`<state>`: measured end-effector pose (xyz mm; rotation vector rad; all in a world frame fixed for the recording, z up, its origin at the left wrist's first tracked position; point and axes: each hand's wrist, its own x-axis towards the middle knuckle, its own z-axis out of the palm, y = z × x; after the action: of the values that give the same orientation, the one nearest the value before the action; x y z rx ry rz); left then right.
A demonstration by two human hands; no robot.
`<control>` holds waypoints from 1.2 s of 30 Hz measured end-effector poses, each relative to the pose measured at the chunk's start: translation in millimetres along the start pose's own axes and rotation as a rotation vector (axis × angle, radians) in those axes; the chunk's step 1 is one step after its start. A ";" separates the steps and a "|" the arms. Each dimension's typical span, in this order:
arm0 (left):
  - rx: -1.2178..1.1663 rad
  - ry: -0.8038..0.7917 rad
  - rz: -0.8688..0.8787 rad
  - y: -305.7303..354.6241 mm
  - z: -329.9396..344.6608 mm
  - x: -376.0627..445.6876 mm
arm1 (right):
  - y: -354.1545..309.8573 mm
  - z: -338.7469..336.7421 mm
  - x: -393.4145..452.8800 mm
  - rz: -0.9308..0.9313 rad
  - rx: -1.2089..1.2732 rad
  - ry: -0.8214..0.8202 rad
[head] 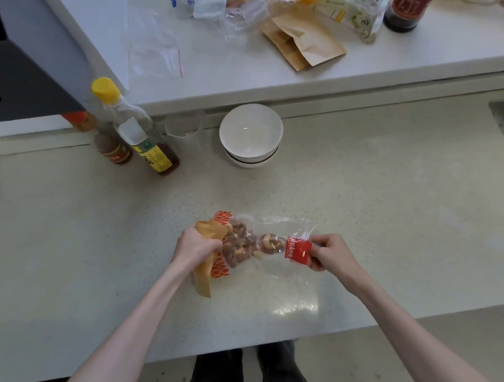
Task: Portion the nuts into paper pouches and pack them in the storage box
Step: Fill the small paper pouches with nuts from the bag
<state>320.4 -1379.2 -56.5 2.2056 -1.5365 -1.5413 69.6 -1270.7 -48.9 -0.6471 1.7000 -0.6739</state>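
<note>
Mid-pour at the near counter edge. Left hand grips the paper pouch mouth against the nut bag; right hand pinches the bag's red end. Lift the right end slowly, keep the mouths overlapped. Spare pouches far shelf; no storage box in view.
</note>
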 end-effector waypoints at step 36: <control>0.061 0.089 0.132 9.1 12.7 -28.9 | 37.3 -104.2 -57.7 0.036 0.049 0.200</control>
<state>304.5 -1357.0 -38.3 2.1236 -1.6860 -1.3583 -22.7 -1192.8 -17.4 -0.5268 1.8686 -0.7729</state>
